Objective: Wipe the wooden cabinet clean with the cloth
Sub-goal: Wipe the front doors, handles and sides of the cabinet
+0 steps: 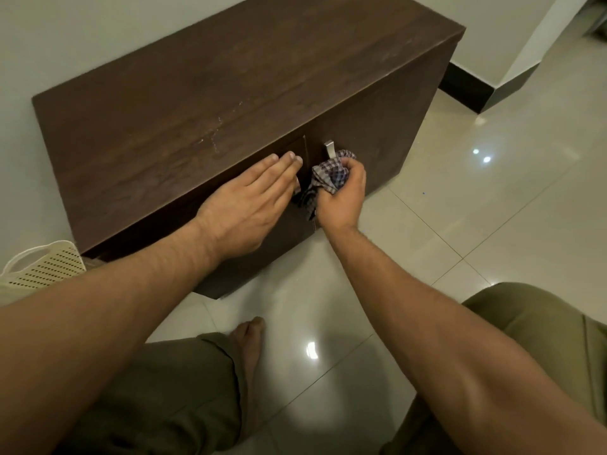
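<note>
Left grip (249, 198) lies flat, open-fingered, on the one cabinet (230, 77); right grip (341, 195) clutches one checked cloth (328, 177) beside one handle (329, 149).

cabinet top: the wooden cabinet (230, 77) is bare wood up there, and only the left hand (249, 198) lies flat at the front edge
back: wall (65, 34) tight against it
door front: metal handle (329, 149) sticks out, touching the cloth (328, 178) bunched in the right hand (345, 195)
left end: perforated basket (42, 267) crowds the corner
right end: open floor (492, 208)
in front: the person's bare foot (249, 343) is planted close
</note>
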